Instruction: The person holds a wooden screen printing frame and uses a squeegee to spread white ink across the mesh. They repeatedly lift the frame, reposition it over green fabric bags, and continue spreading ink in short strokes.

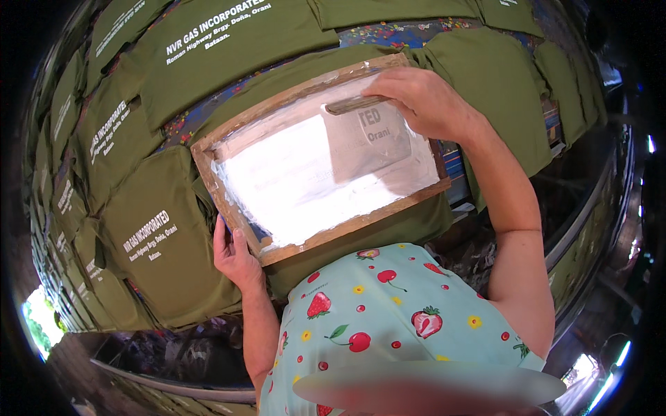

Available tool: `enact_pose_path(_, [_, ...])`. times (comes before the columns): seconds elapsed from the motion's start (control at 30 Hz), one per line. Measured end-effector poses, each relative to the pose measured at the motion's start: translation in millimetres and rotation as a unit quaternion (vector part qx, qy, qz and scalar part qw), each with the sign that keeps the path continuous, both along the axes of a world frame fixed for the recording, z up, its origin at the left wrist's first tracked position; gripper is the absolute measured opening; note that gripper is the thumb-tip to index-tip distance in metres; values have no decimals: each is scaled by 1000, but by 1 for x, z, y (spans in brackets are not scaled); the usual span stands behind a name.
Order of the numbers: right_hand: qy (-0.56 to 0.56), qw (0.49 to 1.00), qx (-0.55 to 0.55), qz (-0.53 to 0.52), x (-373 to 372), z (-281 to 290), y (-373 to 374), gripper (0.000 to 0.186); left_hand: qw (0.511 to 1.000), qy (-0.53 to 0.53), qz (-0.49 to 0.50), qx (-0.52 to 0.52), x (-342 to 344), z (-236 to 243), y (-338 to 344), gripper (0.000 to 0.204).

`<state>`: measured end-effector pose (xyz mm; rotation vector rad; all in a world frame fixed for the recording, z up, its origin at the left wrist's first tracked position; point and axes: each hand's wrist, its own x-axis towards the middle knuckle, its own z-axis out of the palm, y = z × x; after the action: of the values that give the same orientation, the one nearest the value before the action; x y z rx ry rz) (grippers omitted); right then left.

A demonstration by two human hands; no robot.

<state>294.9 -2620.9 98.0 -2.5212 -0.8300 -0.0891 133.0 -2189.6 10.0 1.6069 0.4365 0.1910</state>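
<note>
Head view, looking down. I see a wooden-framed printing screen (316, 163) lying flat on an olive-green shirt (409, 222), its mesh flooded with white ink. The frame's long axis runs from my lower left to my upper right, tilted up toward the right.

Right hand (423, 100): closed over the wooden grip of a squeegee (357, 104). Fingers curl over the top of the handle, thumb side hidden, so I read it as a full grasp with nothing else in it. The squeegee sits inside the frame near the far long rail, right of centre. Its blade lies roughly along the frame's long axis. Below it a greyer, wiped patch of mesh (368, 142) shows, with thick ink toward the left and the near rail.

Left hand (236, 256): fingers spread flat and pressed against the near-left corner of the frame, palm outside the wood. It clamps nothing, only braces.

Key relation: the unwiped ink lies from the squeegee toward me and to my left, across the short axis. The right hand is the nearer hand to it; the left is at the opposite corner.

Surroundings: more green shirts with white print (156, 243) laid in rows on a patterned table cover (395, 33).
</note>
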Motion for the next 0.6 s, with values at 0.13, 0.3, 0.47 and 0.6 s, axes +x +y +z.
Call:
enact_pose_path(0.13, [26, 999, 13, 32, -13, -10, -2, 33, 1000, -2, 0, 22, -1, -1, 0, 49])
enact_pose_path(0.3, [8, 999, 37, 20, -71, -16, 3, 31, 1000, -2, -2, 7, -2, -2, 3, 50])
enact_pose_path(0.47, [18, 999, 42, -8, -124, -9, 12, 28, 1000, -10, -8, -5, 0, -1, 2, 51])
enact_pose_path(0.6, [6, 993, 45, -113, -147, -3, 24, 29, 999, -15, -4, -36, 3, -2, 3, 52])
